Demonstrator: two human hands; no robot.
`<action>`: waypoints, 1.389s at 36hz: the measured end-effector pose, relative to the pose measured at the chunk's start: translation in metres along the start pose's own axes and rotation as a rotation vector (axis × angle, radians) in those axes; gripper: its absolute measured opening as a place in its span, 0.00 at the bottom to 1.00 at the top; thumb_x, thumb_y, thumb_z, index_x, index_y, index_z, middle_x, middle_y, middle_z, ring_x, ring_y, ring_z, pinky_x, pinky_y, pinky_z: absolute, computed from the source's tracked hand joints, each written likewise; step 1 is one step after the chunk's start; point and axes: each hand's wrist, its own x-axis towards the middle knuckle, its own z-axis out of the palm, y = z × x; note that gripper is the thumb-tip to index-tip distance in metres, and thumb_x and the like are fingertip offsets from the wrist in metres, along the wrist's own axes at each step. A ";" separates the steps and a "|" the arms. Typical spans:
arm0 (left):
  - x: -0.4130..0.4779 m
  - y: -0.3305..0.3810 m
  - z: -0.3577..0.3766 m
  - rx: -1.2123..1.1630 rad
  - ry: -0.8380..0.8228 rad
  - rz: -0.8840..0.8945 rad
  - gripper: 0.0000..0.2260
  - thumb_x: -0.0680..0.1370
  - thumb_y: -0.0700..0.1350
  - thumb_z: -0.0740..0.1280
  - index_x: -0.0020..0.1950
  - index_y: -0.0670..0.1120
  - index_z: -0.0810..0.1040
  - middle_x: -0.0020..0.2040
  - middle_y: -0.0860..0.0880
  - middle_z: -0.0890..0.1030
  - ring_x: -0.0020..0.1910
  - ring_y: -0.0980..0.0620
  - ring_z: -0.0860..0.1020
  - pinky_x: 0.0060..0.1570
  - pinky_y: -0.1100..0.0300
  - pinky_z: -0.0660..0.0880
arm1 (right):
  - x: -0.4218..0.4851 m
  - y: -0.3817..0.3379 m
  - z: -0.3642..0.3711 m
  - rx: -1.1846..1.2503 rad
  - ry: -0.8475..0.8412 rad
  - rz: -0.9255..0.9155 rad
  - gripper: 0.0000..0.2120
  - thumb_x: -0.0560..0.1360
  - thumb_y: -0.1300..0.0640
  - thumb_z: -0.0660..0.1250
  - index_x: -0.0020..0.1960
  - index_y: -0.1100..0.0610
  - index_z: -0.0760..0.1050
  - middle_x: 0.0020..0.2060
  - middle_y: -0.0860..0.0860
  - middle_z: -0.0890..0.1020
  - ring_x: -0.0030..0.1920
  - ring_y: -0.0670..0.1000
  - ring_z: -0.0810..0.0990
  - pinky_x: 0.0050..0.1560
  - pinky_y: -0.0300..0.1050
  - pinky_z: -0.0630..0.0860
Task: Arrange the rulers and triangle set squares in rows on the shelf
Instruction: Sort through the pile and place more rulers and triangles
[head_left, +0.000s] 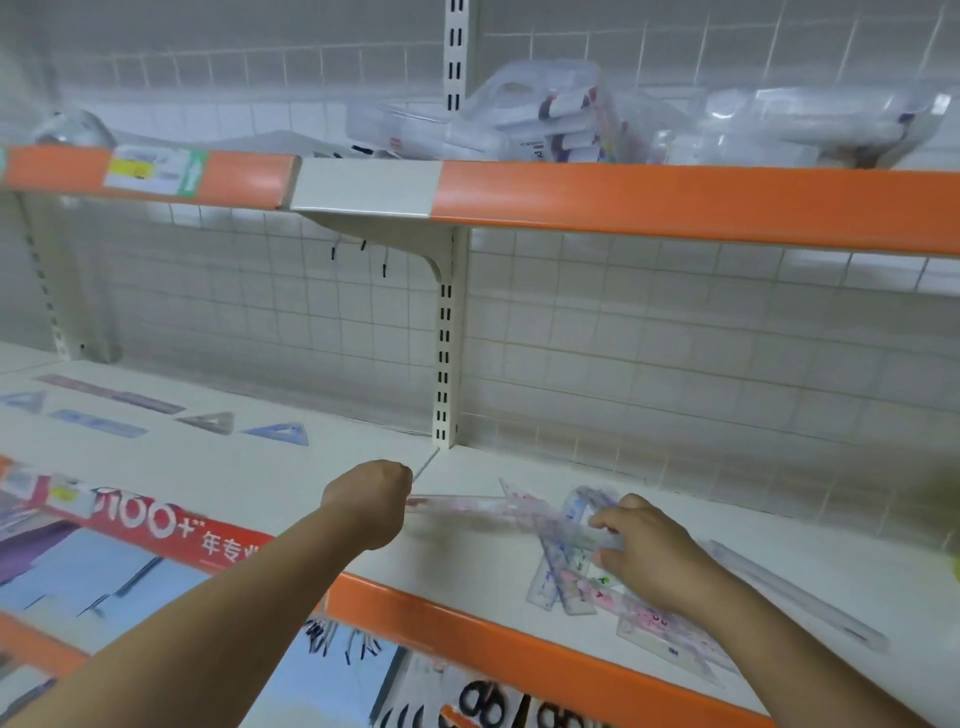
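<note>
The left hand grips the pink ruler, the right hand holds the pile; better pull 1 ruler out flat.

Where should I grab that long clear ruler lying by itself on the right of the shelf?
Pinch the long clear ruler across its narrow width near the middle, coming from above. It lies flat and apart from the pile, so likely lift one long edge first.

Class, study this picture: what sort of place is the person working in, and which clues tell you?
Probably a stationery shop: metal shelves with orange edge strips and a price label, rulers lying on one shelf, packaged scissors below.
</note>
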 end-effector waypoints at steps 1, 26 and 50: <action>-0.002 -0.011 -0.001 -0.001 0.005 -0.008 0.14 0.76 0.36 0.61 0.59 0.46 0.76 0.57 0.48 0.78 0.55 0.48 0.78 0.48 0.59 0.74 | 0.003 -0.008 0.001 -0.009 0.006 -0.011 0.15 0.78 0.53 0.62 0.64 0.50 0.72 0.59 0.48 0.70 0.58 0.50 0.73 0.57 0.43 0.70; -0.090 -0.344 -0.044 0.065 0.015 -0.191 0.14 0.76 0.35 0.61 0.59 0.44 0.76 0.50 0.48 0.76 0.46 0.47 0.75 0.41 0.59 0.71 | 0.058 -0.340 0.064 0.078 0.005 -0.177 0.21 0.77 0.46 0.64 0.68 0.48 0.69 0.58 0.47 0.70 0.60 0.50 0.72 0.62 0.45 0.70; -0.008 -0.518 -0.047 0.053 -0.021 -0.243 0.14 0.76 0.38 0.61 0.61 0.44 0.75 0.58 0.46 0.77 0.53 0.47 0.75 0.46 0.57 0.71 | 0.204 -0.494 0.101 0.060 -0.009 -0.258 0.19 0.77 0.47 0.63 0.68 0.49 0.70 0.60 0.48 0.72 0.59 0.48 0.74 0.60 0.42 0.70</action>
